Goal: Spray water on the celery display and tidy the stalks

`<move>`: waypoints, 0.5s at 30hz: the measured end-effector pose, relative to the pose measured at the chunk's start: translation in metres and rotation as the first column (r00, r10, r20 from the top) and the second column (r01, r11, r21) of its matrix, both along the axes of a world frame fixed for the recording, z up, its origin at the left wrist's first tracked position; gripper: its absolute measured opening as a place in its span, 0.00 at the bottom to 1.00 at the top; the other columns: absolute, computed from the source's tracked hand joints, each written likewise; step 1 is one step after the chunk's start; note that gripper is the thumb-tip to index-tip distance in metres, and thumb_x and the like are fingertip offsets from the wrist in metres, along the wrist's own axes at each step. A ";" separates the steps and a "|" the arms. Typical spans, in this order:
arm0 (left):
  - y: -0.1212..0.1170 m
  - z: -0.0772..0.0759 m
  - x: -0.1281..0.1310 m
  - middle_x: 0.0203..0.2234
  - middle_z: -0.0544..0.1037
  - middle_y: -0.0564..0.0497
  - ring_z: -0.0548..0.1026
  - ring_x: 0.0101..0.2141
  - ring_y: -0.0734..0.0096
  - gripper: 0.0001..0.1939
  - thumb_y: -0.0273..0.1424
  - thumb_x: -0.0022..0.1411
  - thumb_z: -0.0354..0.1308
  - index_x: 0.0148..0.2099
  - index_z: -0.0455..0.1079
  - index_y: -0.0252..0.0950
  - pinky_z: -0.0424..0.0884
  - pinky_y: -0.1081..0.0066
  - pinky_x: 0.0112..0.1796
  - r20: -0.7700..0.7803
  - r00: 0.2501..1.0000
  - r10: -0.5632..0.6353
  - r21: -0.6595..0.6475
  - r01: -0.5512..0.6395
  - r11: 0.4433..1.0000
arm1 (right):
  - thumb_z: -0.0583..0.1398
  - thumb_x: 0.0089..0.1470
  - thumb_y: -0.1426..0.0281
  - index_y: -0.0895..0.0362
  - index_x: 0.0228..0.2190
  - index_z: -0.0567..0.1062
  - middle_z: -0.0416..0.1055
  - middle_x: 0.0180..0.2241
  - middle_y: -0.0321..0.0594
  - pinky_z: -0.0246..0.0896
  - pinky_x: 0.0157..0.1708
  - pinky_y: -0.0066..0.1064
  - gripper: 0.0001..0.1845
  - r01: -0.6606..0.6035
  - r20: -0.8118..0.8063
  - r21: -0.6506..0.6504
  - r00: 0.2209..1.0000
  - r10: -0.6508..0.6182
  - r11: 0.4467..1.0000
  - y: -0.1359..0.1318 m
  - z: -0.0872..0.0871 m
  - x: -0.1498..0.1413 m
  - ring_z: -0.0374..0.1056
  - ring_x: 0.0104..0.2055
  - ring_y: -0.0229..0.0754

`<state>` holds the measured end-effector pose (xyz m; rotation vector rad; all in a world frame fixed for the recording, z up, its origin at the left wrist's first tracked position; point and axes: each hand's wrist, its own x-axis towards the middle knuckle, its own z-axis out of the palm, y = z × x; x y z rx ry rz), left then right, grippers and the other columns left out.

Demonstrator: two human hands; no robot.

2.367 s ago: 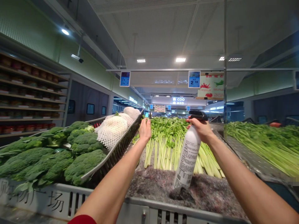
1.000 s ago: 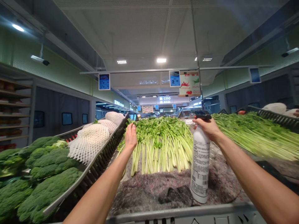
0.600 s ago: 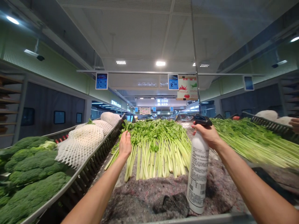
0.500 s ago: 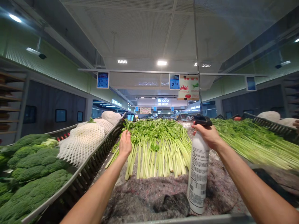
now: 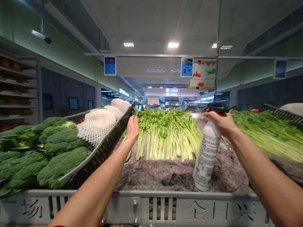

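Right grip (image 5: 220,122) clasps bottle (image 5: 207,154) near front rail (image 5: 180,194); left grip (image 5: 133,128), hold unclear, beside divider (image 5: 105,147).

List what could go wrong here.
The tilted spray bottle, gripped only near its top by the right hand, could swing against the celery.
The left hand might scrape the slatted divider close by.
If set down, the bottle could wobble on the rumpled cloth.

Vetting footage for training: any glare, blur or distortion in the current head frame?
Head view: ceiling lights glare white against a dim overhead; head view: stalks at far right look smeared, spray bottle sharper; head view: apparent wide-angle stretch toward the edges.
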<state>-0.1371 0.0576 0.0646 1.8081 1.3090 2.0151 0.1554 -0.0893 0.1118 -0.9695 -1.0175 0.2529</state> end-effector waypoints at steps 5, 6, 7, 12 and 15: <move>-0.005 0.005 0.002 0.52 0.62 0.42 0.58 0.53 0.64 0.26 0.40 0.60 0.35 0.53 0.58 0.30 0.51 0.64 0.53 -0.001 1.000 -0.015 0.002 0.015 1.000 | 0.63 0.31 0.70 0.57 0.25 0.70 0.66 0.21 0.35 0.59 0.12 0.25 0.12 0.005 0.012 -0.016 1.000 -0.005 1.000 -0.002 0.001 -0.005 0.65 0.18 0.37; -0.006 0.005 0.002 0.52 0.62 0.42 0.58 0.53 0.64 0.26 0.40 0.60 0.35 0.53 0.58 0.30 0.51 0.64 0.53 -0.001 1.000 -0.016 0.000 0.016 1.000 | 0.63 0.31 0.70 0.57 0.25 0.70 0.66 0.22 0.35 0.60 0.12 0.26 0.13 0.006 0.012 -0.019 1.000 -0.006 1.000 -0.002 0.000 -0.005 0.65 0.18 0.37; -0.006 0.005 0.003 0.52 0.62 0.42 0.57 0.53 0.64 0.26 0.40 0.59 0.35 0.53 0.58 0.30 0.50 0.65 0.53 0.000 1.000 -0.017 -0.002 0.017 1.000 | 0.63 0.31 0.69 0.58 0.25 0.70 0.66 0.22 0.35 0.60 0.12 0.26 0.13 0.007 0.011 -0.024 1.000 -0.006 1.000 -0.002 0.000 -0.005 0.65 0.18 0.38; -0.007 0.001 0.006 0.53 0.60 0.43 0.55 0.54 0.64 0.26 0.41 0.59 0.35 0.53 0.58 0.31 0.50 0.64 0.53 0.006 1.000 -0.023 -0.019 0.023 1.000 | 0.63 0.32 0.69 0.58 0.26 0.71 0.67 0.22 0.36 0.60 0.13 0.27 0.14 -0.048 0.073 -0.030 0.996 0.050 0.998 -0.002 -0.001 -0.011 0.65 0.19 0.38; -0.009 0.000 0.007 0.53 0.61 0.43 0.56 0.54 0.64 0.26 0.41 0.59 0.35 0.53 0.58 0.32 0.51 0.62 0.53 0.003 1.000 -0.029 -0.028 0.029 0.999 | 0.63 0.32 0.70 0.58 0.26 0.71 0.68 0.24 0.36 0.61 0.15 0.27 0.13 -0.101 0.115 -0.034 0.988 0.105 0.994 -0.002 0.007 -0.024 0.65 0.18 0.37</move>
